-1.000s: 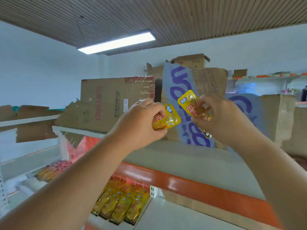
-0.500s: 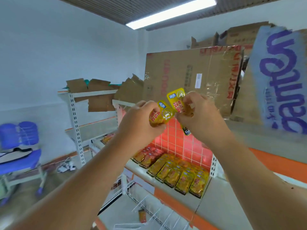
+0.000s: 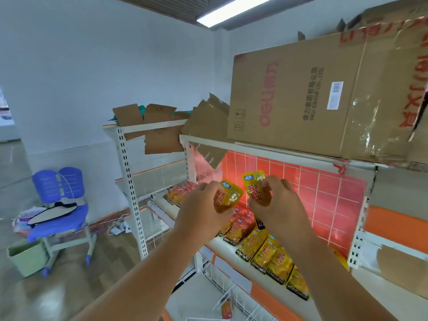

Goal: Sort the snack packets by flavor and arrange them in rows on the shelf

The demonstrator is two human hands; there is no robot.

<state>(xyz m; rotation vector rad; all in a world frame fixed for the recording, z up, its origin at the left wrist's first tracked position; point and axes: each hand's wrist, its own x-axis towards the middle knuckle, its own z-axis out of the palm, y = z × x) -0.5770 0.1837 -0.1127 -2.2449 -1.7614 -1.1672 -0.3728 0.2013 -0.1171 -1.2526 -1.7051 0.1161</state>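
So, step in hand: two yellow packets were up for comparison, sorting rather than placing, by my read.
Left hand (image 3: pixel 199 214): raised before the shelf (image 3: pixel 209 247), fingers curled round one yellow snack packet (image 3: pixel 228 196), gripping its lower half.
Right hand (image 3: pixel 278 205): level with it and just beside, thumb and fingers clamped on a second yellow snack packet (image 3: pixel 253 185), held upright.
Packets' whereabouts: both in the air, in front of the pink grid back panel (image 3: pixel 324 193), above the shelf.
Shelf stock: yellow packets (image 3: pixel 266 253) lay in rows, red packets (image 3: pixel 240 222) just beside them, further along.
Next move: probably both belonged with the yellow rows, which called for lowering them to a free spot and laying them flat, in line.
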